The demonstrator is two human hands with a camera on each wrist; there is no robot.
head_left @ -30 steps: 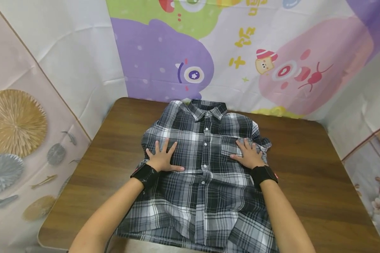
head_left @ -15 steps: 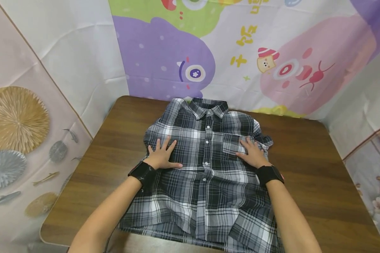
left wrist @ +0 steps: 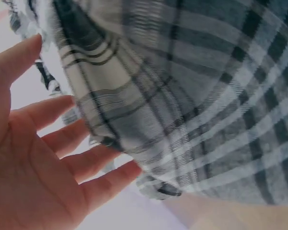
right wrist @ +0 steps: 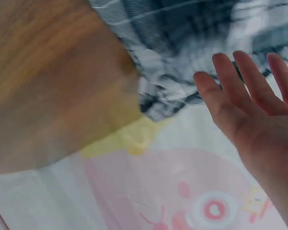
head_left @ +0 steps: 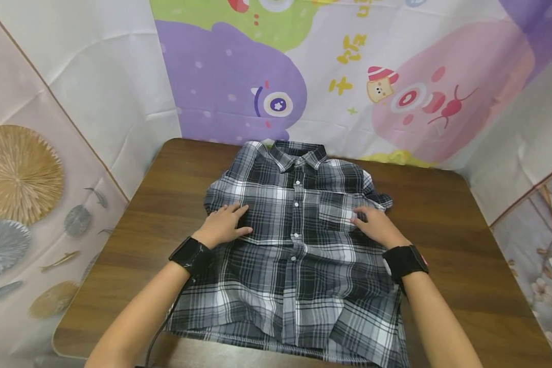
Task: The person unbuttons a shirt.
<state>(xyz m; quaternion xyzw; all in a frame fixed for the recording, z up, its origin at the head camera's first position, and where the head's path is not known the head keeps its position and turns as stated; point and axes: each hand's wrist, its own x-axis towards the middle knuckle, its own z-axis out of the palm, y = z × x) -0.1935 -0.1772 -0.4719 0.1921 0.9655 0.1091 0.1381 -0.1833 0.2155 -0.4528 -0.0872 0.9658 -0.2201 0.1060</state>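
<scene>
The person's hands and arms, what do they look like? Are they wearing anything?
The left hand and right hand wear no gloves. Each wrist has a wide black fabric-looking band, and the right one shows a small reddish spot. A thin black cable hangs beside the left forearm. No sleeves are in view.

Unreadable yellow characters (head_left: pixel 351 48) on backdrop (head_left: pixel 322 115)
</scene>
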